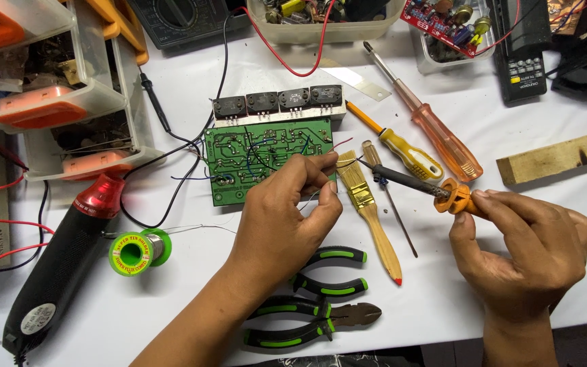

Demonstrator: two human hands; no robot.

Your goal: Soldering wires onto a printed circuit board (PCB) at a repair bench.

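A green circuit board point(253, 160) with a row of black transistors point(276, 102) along its far edge lies in the middle of the white table. My left hand point(287, 211) rests at the board's right edge and pinches a thin wire point(348, 162) between thumb and fingers. My right hand point(528, 248) grips a soldering iron point(436, 194) by its orange collar, with the dark barrel pointing left. The iron's tip sits close to the pinched wire.
A solder spool point(137, 251) and a black and red heat gun point(62, 265) lie at left. Pliers and cutters point(321, 292) with green grips lie near the front. A brush point(372, 217), screwdrivers point(429, 122), a wooden block point(559, 156), a multimeter point(178, 20) and parts drawers point(48, 95) surround the board.
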